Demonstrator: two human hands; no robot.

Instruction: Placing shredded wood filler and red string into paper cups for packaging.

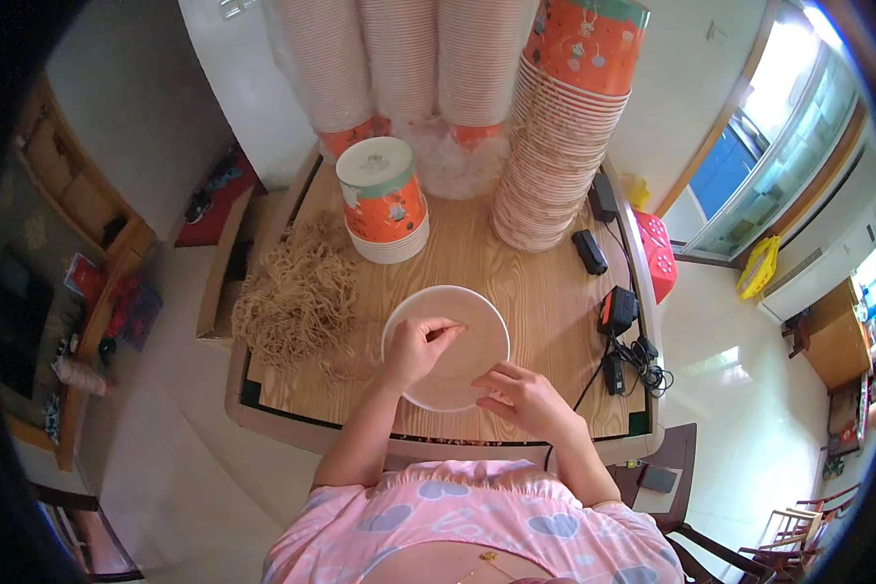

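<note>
A white round paper tub (448, 375) stands mouth up near the table's front edge. Over its left part, my left hand (420, 352) is closed in a pinch, fingertips above the opening; whatever they hold is too fine to make out. My right hand (524, 397) is at the tub's right rim, its fingers curled towards the thumb, and I cannot make out anything between them. Left of the tub lies a tangled heap of tan strings (297, 292). Behind it, a short stack of orange and green printed paper tubs (387, 209) stands upside down.
Tall stacks of paper tubs (565, 146) rise along the table's back, some in clear plastic (399, 68). On the right edge lie black adapters (589, 251) and a coiled cable (642, 362). A red stool (656, 255) stands beyond the wooden table (419, 277).
</note>
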